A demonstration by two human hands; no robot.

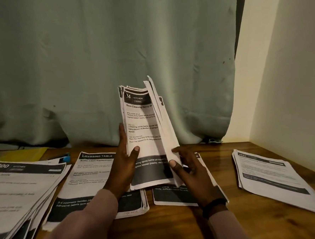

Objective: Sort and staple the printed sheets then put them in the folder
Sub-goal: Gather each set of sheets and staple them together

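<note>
You've got the stack of sheets point(144, 131) stood on end over the middle of the table point(178, 227), bottom edge low above the piles lying there. Left hand point(125, 163) grips its left edge, thumb across the front page, fingers behind. Right hand point(190, 170) pinches the lower right corner, where a few pages fan away from the rest. Four piles lie flat: far left pile point(18, 185), dressing-table pile point(94, 178), one under your right wrist point(176, 194), right pile point(270, 173). Yellow folder point(24, 154) sits back left, with something blue point(66, 158) beside it, maybe the stapler, can't tell. Handling, my read: paper's light but floppy, top already curls, loose pages slide easily. Hold low on both long edges, keep thumbs on the front, tap square before stapling. Don't lift by one corner, it'll splay.
</note>
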